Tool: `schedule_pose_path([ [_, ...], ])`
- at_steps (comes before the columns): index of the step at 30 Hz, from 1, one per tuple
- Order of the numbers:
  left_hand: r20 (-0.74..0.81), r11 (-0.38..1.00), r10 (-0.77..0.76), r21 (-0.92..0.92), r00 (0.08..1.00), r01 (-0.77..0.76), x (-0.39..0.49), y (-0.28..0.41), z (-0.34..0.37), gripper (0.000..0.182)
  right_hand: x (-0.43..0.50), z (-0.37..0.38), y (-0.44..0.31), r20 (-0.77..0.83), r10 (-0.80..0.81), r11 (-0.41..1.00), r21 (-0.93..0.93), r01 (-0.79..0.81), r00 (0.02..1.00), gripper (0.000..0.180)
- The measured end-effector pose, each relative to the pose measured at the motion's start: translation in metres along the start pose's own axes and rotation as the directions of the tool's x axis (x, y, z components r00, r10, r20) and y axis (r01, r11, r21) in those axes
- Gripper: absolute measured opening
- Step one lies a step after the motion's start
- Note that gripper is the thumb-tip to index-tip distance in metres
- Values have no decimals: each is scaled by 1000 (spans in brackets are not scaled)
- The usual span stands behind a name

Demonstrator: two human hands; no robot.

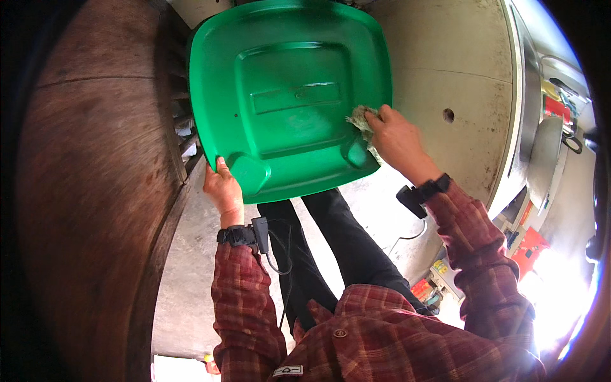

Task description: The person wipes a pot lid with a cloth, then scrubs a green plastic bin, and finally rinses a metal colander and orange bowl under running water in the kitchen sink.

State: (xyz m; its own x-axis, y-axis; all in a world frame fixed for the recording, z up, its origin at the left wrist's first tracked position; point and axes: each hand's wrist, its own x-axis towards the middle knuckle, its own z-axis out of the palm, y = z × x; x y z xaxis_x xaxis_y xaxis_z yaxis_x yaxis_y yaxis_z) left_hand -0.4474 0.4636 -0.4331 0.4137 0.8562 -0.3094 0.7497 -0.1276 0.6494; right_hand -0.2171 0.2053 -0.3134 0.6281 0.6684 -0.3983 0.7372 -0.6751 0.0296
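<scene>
A large green plastic panel [296,129], rounded at the corners and with a raised rectangular frame in its middle, is held out before me; it looks like a lid or a seat. My left hand [224,191] grips its lower left edge, the thumb on the upper face and the fingers hidden beneath. In my right hand [398,143] is a crumpled, greyish cloth [361,120], pressed against the panel near its right edge. Above the lower right corner the cloth partly hangs down past my fingers.
A dark wooden surface [100,167] stands on the left. At the right is a pale, stained panel [458,62] with a round hole, beside a counter holding scissors [572,143] and other items. Concrete floor [186,286] shows around my legs.
</scene>
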Motion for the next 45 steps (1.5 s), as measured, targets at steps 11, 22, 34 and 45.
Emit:
schedule_pose_path([
  [11, -18, 1000, 21, -1, 1000, -21, -7, 1, -3, 27, -50, 48, -46, 304, 496, 841, 67, -537, 814, 29],
  [22, 113, 992, -122, 27, 986, 120, -2, 21, -13, 26, -35, -1, -17, 244, 278, 892, 292, -344, 929, 36],
  [34, 711, 624, 491, 116, 503, -773, -94, 96, 43, 84, -30, 62, -12, -160, 175, 961, 240, -134, 972, 61],
  [45, 727, 469, 499, 231, 472, -852, -86, 82, 57, 69, -40, 50, -56, 30, 199, 624, 767, -151, 980, 38],
])
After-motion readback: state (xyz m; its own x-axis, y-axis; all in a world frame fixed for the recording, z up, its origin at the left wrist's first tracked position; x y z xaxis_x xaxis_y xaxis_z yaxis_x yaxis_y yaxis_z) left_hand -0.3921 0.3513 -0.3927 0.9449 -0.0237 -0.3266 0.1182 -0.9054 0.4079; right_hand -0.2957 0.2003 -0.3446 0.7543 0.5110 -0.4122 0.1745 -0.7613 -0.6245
